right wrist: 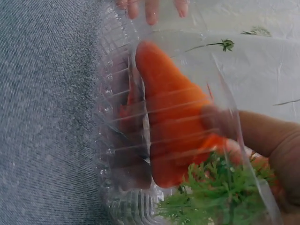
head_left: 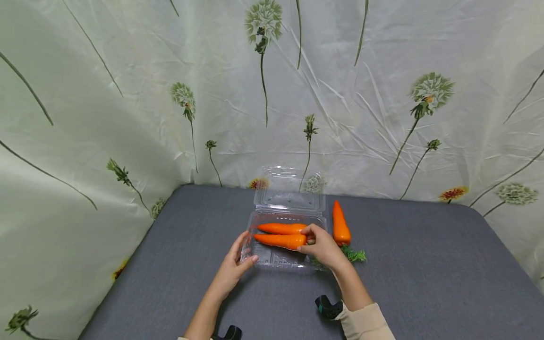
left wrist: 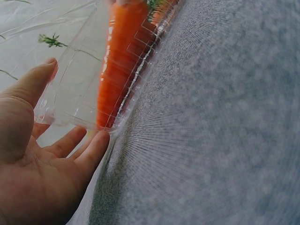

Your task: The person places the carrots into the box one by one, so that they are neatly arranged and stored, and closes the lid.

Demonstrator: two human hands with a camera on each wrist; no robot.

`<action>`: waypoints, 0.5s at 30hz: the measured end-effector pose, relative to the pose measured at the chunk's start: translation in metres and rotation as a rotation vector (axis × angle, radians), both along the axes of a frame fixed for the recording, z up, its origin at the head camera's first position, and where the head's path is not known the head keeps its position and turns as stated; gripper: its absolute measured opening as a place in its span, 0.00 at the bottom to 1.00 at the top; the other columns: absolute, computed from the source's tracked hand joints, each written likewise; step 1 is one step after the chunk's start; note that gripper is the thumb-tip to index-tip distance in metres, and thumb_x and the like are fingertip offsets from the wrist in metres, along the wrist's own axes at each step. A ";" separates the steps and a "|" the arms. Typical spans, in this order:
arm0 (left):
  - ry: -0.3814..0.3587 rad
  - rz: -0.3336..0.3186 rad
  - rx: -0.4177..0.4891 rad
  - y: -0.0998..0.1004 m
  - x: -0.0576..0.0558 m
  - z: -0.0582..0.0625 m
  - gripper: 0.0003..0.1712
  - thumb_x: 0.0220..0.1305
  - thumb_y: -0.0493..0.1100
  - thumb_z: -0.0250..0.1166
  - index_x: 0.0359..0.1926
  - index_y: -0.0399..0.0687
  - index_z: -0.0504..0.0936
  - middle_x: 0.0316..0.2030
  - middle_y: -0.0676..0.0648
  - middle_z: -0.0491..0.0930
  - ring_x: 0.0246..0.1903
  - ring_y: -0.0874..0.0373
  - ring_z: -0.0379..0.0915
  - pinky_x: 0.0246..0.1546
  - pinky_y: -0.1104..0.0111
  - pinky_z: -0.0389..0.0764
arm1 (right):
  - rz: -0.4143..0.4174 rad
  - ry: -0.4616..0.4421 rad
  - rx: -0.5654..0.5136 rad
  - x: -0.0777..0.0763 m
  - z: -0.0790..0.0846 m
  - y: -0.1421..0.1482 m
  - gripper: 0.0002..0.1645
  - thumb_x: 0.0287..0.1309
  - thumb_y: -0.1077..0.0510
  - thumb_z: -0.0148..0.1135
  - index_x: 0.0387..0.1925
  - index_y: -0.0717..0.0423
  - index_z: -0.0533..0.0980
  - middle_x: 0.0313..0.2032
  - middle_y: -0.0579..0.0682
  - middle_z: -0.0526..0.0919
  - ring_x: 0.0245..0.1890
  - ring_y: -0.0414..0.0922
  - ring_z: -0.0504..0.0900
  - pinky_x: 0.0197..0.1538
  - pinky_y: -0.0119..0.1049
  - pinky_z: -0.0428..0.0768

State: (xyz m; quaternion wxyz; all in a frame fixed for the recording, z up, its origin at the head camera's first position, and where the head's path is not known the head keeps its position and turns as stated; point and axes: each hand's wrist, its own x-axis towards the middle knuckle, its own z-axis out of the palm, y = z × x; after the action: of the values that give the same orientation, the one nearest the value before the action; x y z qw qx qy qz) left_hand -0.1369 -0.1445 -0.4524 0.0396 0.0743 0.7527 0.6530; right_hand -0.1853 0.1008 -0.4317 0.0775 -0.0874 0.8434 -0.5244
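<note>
A clear plastic container point(head_left: 264, 258) stands on the grey cloth, its lid point(head_left: 289, 199) tipped back. My left hand point(head_left: 231, 268) holds the container's left end, thumb on the near side and fingers at the end wall. The right hand point(head_left: 324, 249) pinches the thick end of an orange carrot point(head_left: 278, 240) with green leaves point(right wrist: 220, 187). This carrot lies over the container, tip pointing left. Behind it, a second carrot point(head_left: 278, 228) lies inside the container, its thick end partly hidden by my right fingers.
To the right of the container, a third carrot point(head_left: 340, 224) lies on the grey cloth-covered table point(head_left: 416, 274), its green top point(head_left: 354, 254) towards me. A white curtain point(head_left: 361, 108) printed with dandelions hangs behind the table and on the left.
</note>
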 end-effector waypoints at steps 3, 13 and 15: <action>0.004 0.002 -0.002 0.001 0.000 0.001 0.41 0.57 0.34 0.62 0.67 0.42 0.50 0.63 0.34 0.54 0.57 0.34 0.55 0.51 0.52 0.66 | 0.063 0.067 0.006 -0.002 -0.002 -0.001 0.19 0.41 0.70 0.66 0.40 0.62 0.74 0.39 0.51 0.77 0.35 0.46 0.74 0.35 0.39 0.73; 0.006 -0.015 -0.001 0.000 -0.001 -0.001 0.41 0.57 0.34 0.61 0.67 0.41 0.50 0.63 0.33 0.53 0.57 0.34 0.55 0.52 0.52 0.65 | 0.008 0.122 0.081 -0.002 -0.009 -0.003 0.26 0.44 0.64 0.69 0.49 0.61 0.73 0.46 0.52 0.73 0.45 0.48 0.72 0.46 0.44 0.72; 0.006 -0.014 -0.002 0.000 -0.001 -0.001 0.41 0.57 0.35 0.61 0.67 0.42 0.50 0.63 0.33 0.53 0.57 0.34 0.55 0.52 0.52 0.65 | -0.006 0.128 0.086 -0.001 -0.009 -0.003 0.28 0.45 0.60 0.69 0.50 0.61 0.72 0.48 0.53 0.72 0.47 0.50 0.71 0.48 0.47 0.70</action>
State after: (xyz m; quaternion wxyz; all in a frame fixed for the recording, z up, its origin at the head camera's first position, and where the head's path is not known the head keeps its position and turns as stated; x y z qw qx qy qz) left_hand -0.1378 -0.1446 -0.4538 0.0421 0.0815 0.7527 0.6519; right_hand -0.1861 0.0974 -0.4411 0.0258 -0.1147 0.8686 -0.4813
